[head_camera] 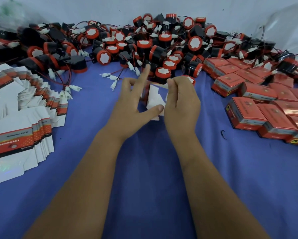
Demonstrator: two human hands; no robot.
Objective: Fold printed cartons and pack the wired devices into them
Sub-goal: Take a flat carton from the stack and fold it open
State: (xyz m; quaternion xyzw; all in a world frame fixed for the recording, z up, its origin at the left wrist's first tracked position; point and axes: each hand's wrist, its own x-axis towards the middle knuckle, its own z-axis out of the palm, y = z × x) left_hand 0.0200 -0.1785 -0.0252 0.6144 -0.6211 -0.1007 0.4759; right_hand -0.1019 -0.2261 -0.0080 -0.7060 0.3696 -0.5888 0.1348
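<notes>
Both hands meet over the middle of the blue cloth [144, 178] around one printed carton [154, 99], whose white inner flaps face me. My left hand [132, 100] holds it from the left, thumb pressed on the lower flap, index finger raised. My right hand [181, 100] grips its right side with curled fingers. Behind them lies a big heap of black and red wired devices [144, 47] with white connectors.
Fanned stacks of flat unfolded cartons [20, 118] lie at the left. Several closed red cartons [258, 100] are piled at the right. A small dark scrap [223, 134] lies on the cloth near the right pile. A pale wall rises behind.
</notes>
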